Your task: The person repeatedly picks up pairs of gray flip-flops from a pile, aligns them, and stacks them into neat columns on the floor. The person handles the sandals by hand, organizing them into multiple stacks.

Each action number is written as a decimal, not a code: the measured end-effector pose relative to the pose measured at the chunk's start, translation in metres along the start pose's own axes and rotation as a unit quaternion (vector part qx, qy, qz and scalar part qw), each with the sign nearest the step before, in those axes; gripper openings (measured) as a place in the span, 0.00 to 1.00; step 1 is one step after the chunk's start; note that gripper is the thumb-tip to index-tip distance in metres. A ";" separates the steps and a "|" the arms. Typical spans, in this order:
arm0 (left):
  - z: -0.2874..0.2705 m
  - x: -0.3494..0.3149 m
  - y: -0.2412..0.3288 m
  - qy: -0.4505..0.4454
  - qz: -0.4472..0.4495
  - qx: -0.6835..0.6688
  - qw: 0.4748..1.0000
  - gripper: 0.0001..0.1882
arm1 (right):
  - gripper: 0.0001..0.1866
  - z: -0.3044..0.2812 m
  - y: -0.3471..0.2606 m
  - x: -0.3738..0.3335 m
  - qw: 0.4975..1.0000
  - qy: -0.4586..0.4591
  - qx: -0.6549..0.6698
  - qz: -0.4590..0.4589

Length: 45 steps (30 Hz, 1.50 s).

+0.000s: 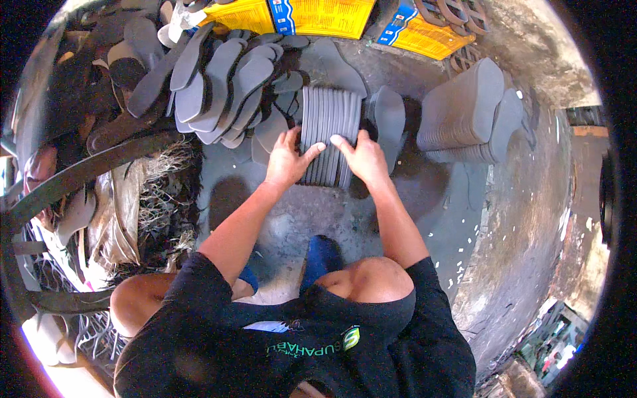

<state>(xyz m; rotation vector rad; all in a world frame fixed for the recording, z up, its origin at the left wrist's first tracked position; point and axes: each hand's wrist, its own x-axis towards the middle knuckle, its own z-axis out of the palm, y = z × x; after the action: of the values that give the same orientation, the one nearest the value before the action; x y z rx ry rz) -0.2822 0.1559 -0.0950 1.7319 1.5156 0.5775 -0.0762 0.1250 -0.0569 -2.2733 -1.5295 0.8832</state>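
Between my two hands stands a row of grey shoe soles (330, 119), set on edge and pressed together on the floor. My left hand (287, 159) grips the row's left side, thumb on top and fingers down along the side. On the opposite side my right hand (365, 156) holds it the same way, its thumb tip close to the left one. A loose sole (335, 66) lies flat just beyond the row. Right of my right hand lean a few more soles (387, 119).
A heap of loose soles (219, 86) spreads at the far left. Another neat sole stack (458, 109) stands at the right near the wall. Yellow cartons (325, 16) line the back. A curved dark bar (99, 162) and frayed scraps (159, 205) lie at my left.
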 end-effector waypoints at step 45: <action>0.056 0.071 0.157 -0.032 0.178 -0.063 0.982 0.18 | 0.33 -0.058 0.087 -0.011 0.900 0.297 0.318 0.022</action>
<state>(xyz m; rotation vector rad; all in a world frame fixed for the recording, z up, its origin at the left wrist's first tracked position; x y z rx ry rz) -0.1271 0.2083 -0.0175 1.9138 1.1058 0.7728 0.0214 0.0860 -0.0531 -1.8368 -0.7700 0.5086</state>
